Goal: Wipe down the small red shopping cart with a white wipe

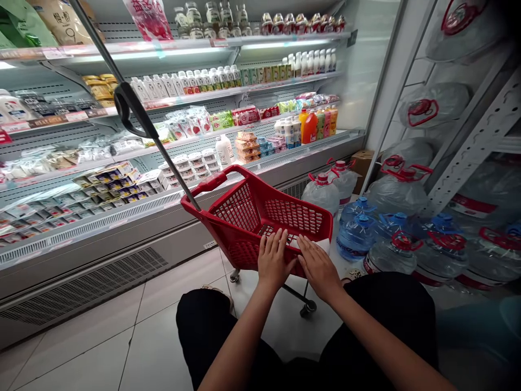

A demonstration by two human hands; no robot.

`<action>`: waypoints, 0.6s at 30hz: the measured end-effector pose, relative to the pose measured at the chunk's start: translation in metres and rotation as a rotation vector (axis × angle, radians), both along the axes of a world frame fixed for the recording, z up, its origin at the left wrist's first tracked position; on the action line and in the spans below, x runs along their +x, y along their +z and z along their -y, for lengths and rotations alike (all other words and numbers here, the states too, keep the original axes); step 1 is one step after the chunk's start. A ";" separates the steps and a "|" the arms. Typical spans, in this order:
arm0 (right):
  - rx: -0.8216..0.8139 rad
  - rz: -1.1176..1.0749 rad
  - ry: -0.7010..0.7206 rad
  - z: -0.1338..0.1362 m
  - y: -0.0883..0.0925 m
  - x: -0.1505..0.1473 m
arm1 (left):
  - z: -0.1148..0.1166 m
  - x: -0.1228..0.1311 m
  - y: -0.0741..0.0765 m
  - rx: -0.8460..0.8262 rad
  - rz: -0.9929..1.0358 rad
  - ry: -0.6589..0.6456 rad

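While we go by the red basket cart (228, 217) as landmark, we start at its left with the refrigerated display case (81, 271), goods probably facing out for easy picking. Left of the cart's body, the black pull handle (134, 111) slants up, presumably so it can be towed. Stacked white tubs (195, 163) sit behind the cart's left end; contents unreadable to us. Our left hand (274, 260) lies palm-down on the cart's near rim, fingers straight, slightly parted. Behind the cart, an orange bottle (310, 127) looks juice-filled. Our right hand (319, 266) lies flat on that rim too, right of the left, fingers extended, touching a white sheet (324, 245), likely paper or cloth, perhaps pressed there to keep it against the plastic; we can't tell whether anything is pinched underneath. Right of the cart, blue-capped water jugs (358, 233) hold clear liquid, probably floor-stood because they're heavy.
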State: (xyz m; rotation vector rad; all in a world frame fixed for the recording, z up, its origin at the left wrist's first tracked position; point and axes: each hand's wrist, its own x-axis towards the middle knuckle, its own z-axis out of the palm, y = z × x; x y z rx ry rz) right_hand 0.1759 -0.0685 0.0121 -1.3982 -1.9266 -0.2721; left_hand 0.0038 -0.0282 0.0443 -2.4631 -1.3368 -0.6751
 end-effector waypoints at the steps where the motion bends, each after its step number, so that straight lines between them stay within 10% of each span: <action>1: -0.010 0.004 0.006 0.000 0.002 0.004 | 0.001 -0.001 0.003 -0.005 -0.025 -0.028; 6: -0.088 -0.031 0.126 0.007 0.002 0.048 | -0.015 -0.040 0.035 -0.003 -0.175 -0.163; 11: -0.072 0.038 0.100 0.009 -0.010 0.089 | -0.041 -0.086 0.058 0.069 -0.127 0.067; 18: 0.022 0.091 -0.002 0.013 -0.006 0.037 | -0.029 -0.056 0.044 0.086 -0.083 0.116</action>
